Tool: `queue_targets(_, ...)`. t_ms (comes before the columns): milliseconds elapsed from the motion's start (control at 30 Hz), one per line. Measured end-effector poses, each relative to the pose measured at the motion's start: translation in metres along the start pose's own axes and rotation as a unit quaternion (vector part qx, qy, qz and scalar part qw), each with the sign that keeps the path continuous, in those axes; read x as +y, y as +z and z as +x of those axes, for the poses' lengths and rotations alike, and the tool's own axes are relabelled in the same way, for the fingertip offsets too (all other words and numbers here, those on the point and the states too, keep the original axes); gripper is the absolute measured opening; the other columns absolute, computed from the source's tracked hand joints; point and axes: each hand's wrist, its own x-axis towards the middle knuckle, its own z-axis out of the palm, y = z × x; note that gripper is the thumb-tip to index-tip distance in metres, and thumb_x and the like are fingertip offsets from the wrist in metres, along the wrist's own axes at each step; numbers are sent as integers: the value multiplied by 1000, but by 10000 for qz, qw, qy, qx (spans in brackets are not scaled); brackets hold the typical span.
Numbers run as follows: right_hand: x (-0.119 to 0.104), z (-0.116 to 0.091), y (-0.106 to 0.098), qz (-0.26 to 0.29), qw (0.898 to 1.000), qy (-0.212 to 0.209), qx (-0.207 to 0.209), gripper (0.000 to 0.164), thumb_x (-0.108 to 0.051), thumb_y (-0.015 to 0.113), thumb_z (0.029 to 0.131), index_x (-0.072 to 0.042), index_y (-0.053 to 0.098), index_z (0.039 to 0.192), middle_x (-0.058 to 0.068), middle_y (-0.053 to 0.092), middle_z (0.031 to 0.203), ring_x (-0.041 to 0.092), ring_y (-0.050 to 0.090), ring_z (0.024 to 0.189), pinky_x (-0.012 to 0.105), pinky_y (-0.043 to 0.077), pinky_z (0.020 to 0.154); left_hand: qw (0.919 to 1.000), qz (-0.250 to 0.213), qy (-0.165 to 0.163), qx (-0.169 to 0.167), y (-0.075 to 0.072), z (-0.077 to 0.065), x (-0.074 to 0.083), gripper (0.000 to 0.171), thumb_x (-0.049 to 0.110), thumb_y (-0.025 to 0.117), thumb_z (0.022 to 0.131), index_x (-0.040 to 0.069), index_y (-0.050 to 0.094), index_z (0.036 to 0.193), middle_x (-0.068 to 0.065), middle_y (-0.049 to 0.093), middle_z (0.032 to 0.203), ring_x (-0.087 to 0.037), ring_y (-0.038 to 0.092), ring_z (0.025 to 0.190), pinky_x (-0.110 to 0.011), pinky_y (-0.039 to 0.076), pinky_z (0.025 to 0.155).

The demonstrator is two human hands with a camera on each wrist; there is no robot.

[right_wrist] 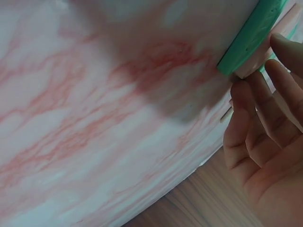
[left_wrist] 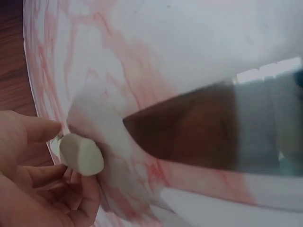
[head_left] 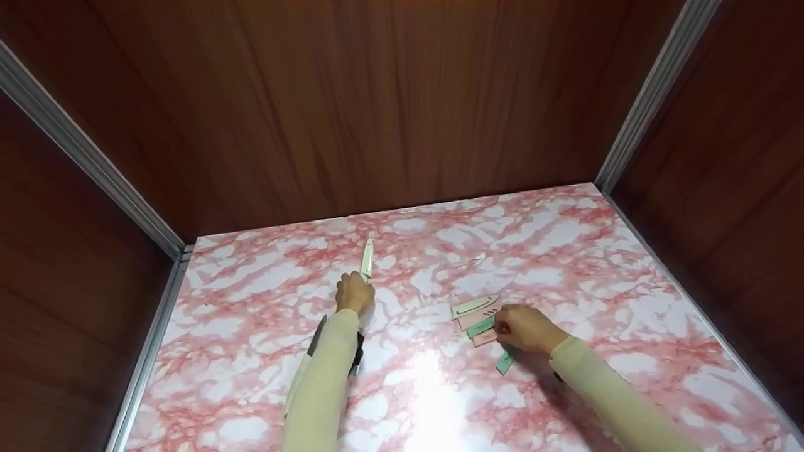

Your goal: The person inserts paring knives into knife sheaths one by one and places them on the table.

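Note:
My left hand [head_left: 355,294] grips the cream handle [left_wrist: 83,153] of a small knife [head_left: 368,256], which points toward the back wall. Below that hand lies a larger knife with a dark blade [left_wrist: 184,125], partly covered by the left sleeve in the head view. My right hand [head_left: 527,328] is at a fanned row of flat, knife-shaped sheaths: a cream sheath [head_left: 474,306], pink ones and green ones. In the right wrist view, its thumb and fingertips pinch the edge of a pink sheath [right_wrist: 253,64] beside a green sheath [right_wrist: 251,40]. The hand hides their right ends.
The pink-and-white marbled tabletop [head_left: 251,326] is bounded by a brown wood-grain back wall [head_left: 377,113] and side walls with metal edging. A black object [head_left: 358,355] shows beside the left sleeve. Light glares off the table's front middle.

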Motion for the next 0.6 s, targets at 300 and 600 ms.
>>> queue_targets(300, -1, 2, -1, 229, 9994, 123, -215, 15, -13, 76, 78, -14, 61, 80, -9, 50, 75, 8, 46, 66, 28, 41, 60, 9999, -30, 63, -138, -13, -3, -6, 42, 23, 54, 92, -7, 51, 122, -24, 50, 111, -39, 53, 102, -47, 44, 86)
queue_targets(600, 1, 3, 0, 295, 9994, -126, -104, 16, -12, 79, 75, -11, 64, 80, -7, 51, 74, 8, 45, 64, 30, 41, 59, 9995, -140, 225, -143, -37, -9, -14, 47, 24, 51, 94, -5, 46, 131, -25, 47, 120, -38, 49, 112, -48, 41, 92)
